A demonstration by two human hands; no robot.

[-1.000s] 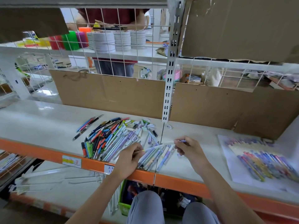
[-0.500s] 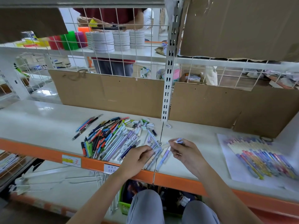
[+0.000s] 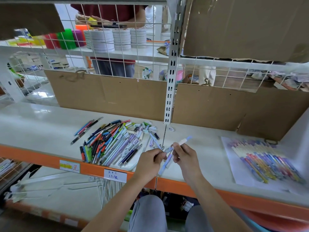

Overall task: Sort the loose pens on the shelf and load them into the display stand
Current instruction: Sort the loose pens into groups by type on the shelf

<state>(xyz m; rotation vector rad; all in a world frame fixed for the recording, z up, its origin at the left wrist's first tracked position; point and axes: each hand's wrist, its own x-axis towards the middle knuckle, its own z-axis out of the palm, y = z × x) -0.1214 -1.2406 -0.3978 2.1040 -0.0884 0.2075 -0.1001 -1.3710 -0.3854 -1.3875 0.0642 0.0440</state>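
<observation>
A heap of loose pens point(image 3: 110, 141) in many colours lies on the white shelf point(image 3: 41, 128), left of centre. My right hand point(image 3: 185, 156) pinches a pale pen with a light blue end point(image 3: 183, 141), which points up and to the right. My left hand point(image 3: 150, 160) hovers beside it over the heap's right edge, fingers curled, pinching the same pen's lower end at a light blue piece point(image 3: 168, 149). Several sorted pens point(image 3: 265, 162) lie in rows on a white sheet point(image 3: 237, 173) at the right.
A white slotted upright point(image 3: 171, 81) stands behind the hands, with cardboard panels point(image 3: 113, 96) along the shelf's back. A person in a dark red top point(image 3: 113, 14) stands beyond the wire grid, near stacked tape rolls point(image 3: 102, 41). The shelf's orange front edge point(image 3: 33, 156) carries price labels.
Both hands came closer together at the heap's right edge. The pale pen tilted from nearly level to pointing up and right, and my left hand now pinches its lower end.
</observation>
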